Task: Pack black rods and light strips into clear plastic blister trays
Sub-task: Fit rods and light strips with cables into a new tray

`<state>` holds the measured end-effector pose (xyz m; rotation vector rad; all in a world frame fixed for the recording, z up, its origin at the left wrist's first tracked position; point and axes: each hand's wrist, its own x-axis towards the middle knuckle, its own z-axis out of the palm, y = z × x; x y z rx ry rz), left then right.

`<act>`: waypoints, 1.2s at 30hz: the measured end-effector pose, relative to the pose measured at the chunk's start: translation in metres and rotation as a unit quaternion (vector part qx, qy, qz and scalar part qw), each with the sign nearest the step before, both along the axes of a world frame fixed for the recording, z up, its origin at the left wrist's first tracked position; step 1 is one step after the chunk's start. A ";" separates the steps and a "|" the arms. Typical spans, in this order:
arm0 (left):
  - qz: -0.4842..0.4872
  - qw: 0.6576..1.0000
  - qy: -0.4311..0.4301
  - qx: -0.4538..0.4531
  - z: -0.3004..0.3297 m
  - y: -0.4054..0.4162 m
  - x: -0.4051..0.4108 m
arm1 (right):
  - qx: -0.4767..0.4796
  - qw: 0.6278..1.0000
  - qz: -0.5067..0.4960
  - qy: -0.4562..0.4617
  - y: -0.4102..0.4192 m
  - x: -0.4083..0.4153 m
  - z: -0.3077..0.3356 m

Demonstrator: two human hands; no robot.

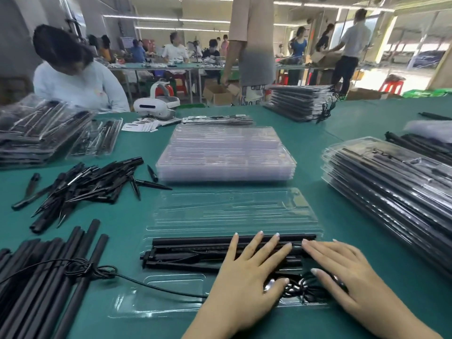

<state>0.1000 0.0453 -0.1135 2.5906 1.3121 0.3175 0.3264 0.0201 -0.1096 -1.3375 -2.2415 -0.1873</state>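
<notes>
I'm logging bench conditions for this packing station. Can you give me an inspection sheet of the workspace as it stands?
Surface: green table, no spills seen.
Job's things: open blister tray in front, black rods seated in its near half; stack of empty trays behind it; packed trays stacked at right.
Clutter: loose pile of black spikes at left; bundle of long rods near left; white headset at the far edge.
Hands: left hand and right hand lie flat, fingers straight, pressing on the tray contents.
Cables: black cable runs from the rod bundle into the tray.
Surroundings: other workers at benches; cardboard boxes on the floor.
</notes>
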 end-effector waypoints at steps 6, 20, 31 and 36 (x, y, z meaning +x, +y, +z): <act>0.004 1.000 0.011 0.000 0.000 -0.001 0.001 | 0.102 0.995 0.006 -0.017 -0.001 -0.001 -0.006; -0.089 0.995 0.032 -0.009 0.009 -0.004 -0.002 | -0.077 0.992 -0.065 0.078 -0.003 0.001 -0.003; -0.131 0.990 0.046 0.017 0.008 -0.007 -0.003 | -0.087 0.995 -0.023 -0.035 0.012 0.004 0.012; -0.125 0.991 0.038 0.008 0.012 -0.008 -0.002 | -0.143 0.969 -0.056 0.194 0.041 0.004 0.023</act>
